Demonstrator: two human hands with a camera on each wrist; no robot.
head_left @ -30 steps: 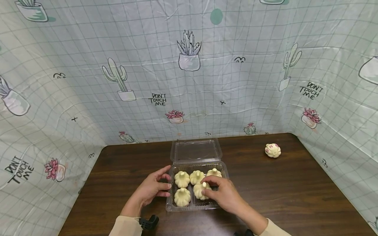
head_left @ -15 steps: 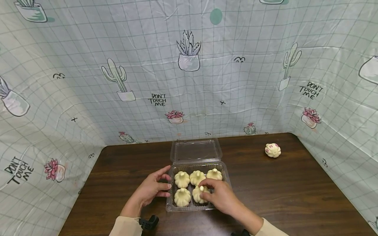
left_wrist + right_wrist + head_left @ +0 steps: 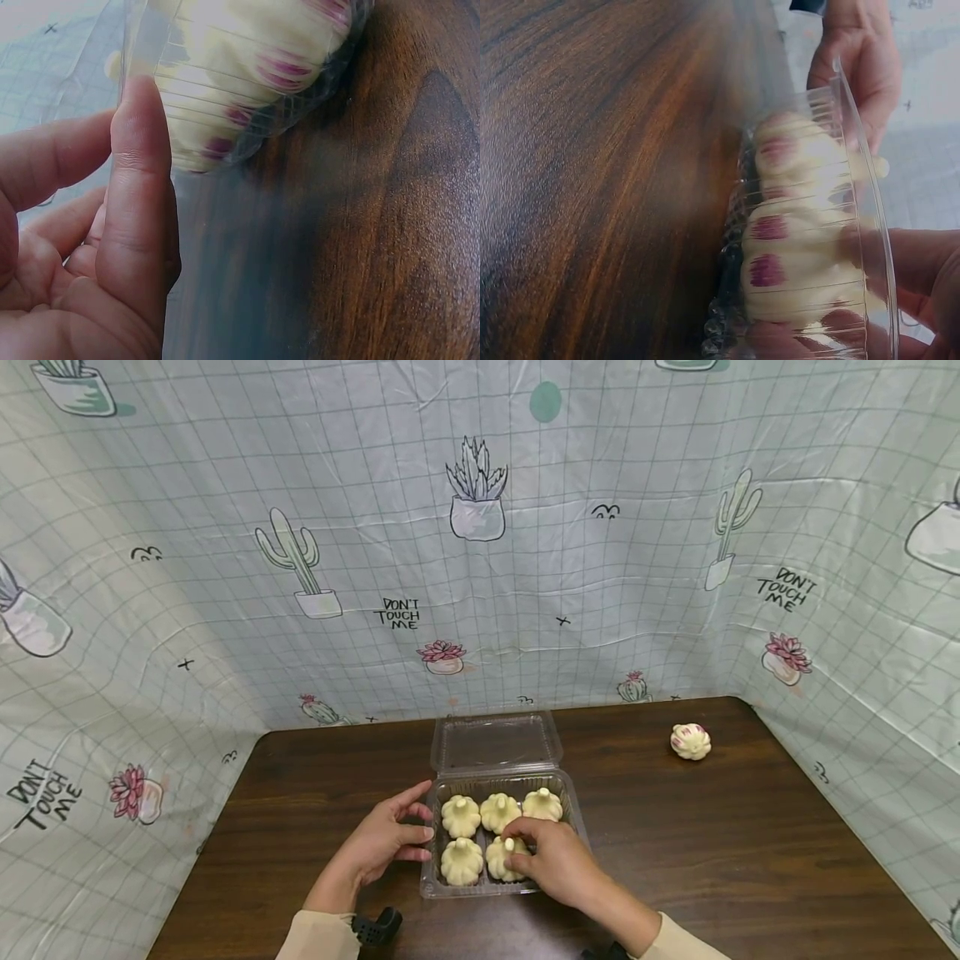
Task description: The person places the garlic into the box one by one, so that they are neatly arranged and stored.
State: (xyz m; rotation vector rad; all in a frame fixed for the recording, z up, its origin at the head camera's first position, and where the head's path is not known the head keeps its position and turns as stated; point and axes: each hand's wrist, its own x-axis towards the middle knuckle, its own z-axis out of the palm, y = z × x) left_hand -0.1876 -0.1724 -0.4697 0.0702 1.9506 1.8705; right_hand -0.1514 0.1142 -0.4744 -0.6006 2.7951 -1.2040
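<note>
An open clear plastic clamshell box (image 3: 429, 887) sits on the table with several cream garlic bulbs in it, stems up. My right hand (image 3: 558, 856) pinches the front middle garlic bulb (image 3: 498, 860) between thumb and fingers, low in the box. Left of that bulb is another garlic bulb (image 3: 462, 862); three more stand in the back row. Fingertips of my left hand (image 3: 378, 839) rest along the box's left rim, fingers spread. In the left wrist view the thumb (image 3: 135, 165) lies against the clear wall. Purple patches show on the bulbs (image 3: 780, 225) through the side.
The box's clear lid (image 3: 498, 742) lies folded back toward the curtain. A loose garlic bulb (image 3: 690, 742) with purple marks lies at the back right of the dark wooden table (image 3: 735, 843). A patterned curtain (image 3: 480, 585) encloses the table at the back and sides.
My right hand has shifted left and slightly toward me with its garlic bulb, which now sits lower in the front row. My left hand has stayed at the box's rim.
</note>
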